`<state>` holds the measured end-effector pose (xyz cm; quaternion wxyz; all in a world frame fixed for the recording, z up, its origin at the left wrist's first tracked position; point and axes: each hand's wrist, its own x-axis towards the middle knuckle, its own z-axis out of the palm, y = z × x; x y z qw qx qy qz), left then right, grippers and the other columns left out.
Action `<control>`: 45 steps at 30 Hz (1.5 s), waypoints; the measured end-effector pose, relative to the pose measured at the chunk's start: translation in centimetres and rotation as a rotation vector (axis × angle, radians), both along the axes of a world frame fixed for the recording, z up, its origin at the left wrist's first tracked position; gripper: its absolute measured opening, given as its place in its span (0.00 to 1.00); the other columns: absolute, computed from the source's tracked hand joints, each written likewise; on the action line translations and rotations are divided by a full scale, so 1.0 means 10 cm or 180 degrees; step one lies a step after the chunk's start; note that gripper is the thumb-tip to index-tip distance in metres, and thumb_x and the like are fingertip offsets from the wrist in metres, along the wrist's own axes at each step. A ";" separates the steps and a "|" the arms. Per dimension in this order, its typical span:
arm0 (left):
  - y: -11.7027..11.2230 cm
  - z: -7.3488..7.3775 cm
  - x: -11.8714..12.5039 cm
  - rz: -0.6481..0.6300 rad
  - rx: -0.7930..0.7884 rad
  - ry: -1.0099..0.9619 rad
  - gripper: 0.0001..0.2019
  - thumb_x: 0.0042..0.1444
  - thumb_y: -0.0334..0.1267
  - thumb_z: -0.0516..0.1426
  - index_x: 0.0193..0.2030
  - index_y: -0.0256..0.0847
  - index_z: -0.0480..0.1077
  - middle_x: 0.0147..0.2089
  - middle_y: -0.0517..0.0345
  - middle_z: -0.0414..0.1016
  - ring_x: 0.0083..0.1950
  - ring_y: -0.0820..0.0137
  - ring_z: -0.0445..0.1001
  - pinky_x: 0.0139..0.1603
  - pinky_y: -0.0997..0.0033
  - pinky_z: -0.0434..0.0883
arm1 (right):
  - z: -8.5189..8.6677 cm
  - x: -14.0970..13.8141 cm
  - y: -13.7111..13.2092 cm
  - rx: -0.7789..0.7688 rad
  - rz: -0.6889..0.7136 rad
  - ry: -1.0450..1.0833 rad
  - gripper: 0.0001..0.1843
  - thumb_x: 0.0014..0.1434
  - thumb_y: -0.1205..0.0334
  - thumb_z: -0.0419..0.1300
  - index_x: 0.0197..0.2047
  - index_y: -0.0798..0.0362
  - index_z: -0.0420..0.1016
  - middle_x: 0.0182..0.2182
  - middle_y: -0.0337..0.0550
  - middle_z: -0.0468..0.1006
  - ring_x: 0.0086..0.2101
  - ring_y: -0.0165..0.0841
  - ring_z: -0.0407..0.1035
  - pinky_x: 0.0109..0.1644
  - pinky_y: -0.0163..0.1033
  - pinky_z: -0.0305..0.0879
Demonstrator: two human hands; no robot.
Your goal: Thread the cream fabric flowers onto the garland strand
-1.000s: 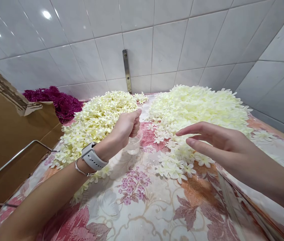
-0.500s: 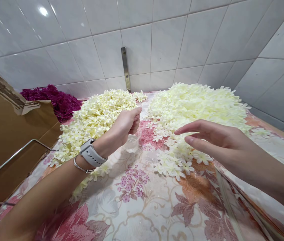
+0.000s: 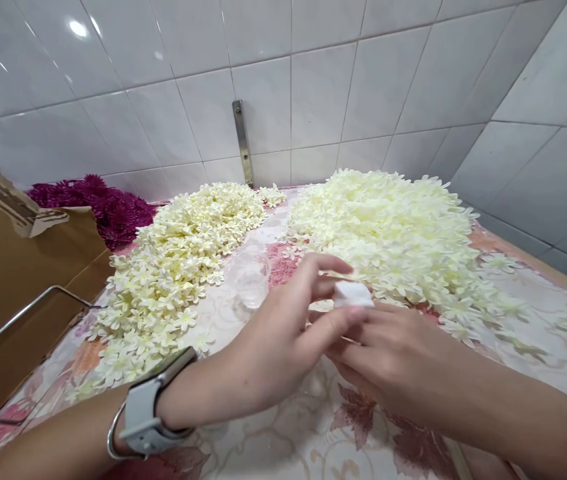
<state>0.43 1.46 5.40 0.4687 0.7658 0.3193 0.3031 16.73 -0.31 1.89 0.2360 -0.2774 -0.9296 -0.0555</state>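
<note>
My left hand (image 3: 296, 327), with a watch at its wrist, is in front of the pale flowers. Its fingers curve over and its thumb presses in against a small white piece (image 3: 352, 294), whose kind I cannot make out. Touching it from the right is my right hand (image 3: 388, 353); its fingers point left and their tips are hidden behind my left hand. A clear plastic cup (image 3: 251, 283) stands just beyond my left hand. Beyond both hands lies a heap of larger pale-yellow artificial flowers (image 3: 373, 227), with a heap of smaller cream flowers (image 3: 178, 253) to the left.
Purple flowers (image 3: 108, 207) lie at the back left, by a brown cardboard box (image 3: 28, 280). A bent metal wire (image 3: 28, 317) sticks out near the box. Floral cloth (image 3: 273, 433) covers the table, which meets a tiled wall (image 3: 313, 100) carrying a metal strip (image 3: 242, 143).
My left hand has moved right and nearer from beside the cup. My right hand has come left and lower to meet it. The white piece now shows between them.
</note>
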 end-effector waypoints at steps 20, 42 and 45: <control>0.04 0.05 -0.06 0.0678 0.3024 0.0607 0.11 0.56 0.20 0.52 0.36 0.37 0.72 0.35 0.54 0.77 0.35 0.72 0.74 0.35 0.74 0.70 | 0.03 0.08 -0.02 0.1190 -0.0242 -0.0782 0.16 0.59 0.73 0.50 0.45 0.57 0.75 0.43 0.46 0.78 0.48 0.46 0.69 0.55 0.52 0.63; -0.16 -0.12 0.00 0.0744 -0.1975 -0.1071 0.20 0.57 0.44 0.58 0.56 0.45 0.63 0.49 0.50 0.76 0.49 0.66 0.76 0.52 0.66 0.70 | 0.22 0.13 -0.09 0.0398 -0.0779 0.1052 0.10 0.61 0.70 0.53 0.46 0.52 0.64 0.30 0.43 0.76 0.28 0.33 0.72 0.29 0.37 0.68; -0.30 -0.24 -0.05 0.0120 -0.2200 -0.0862 0.36 0.59 0.52 0.52 0.68 0.58 0.37 0.70 0.48 0.49 0.63 0.60 0.63 0.60 0.56 0.64 | 0.21 0.12 -0.11 -0.0169 -0.1204 0.1371 0.07 0.60 0.66 0.56 0.43 0.51 0.67 0.28 0.40 0.75 0.23 0.30 0.69 0.24 0.35 0.66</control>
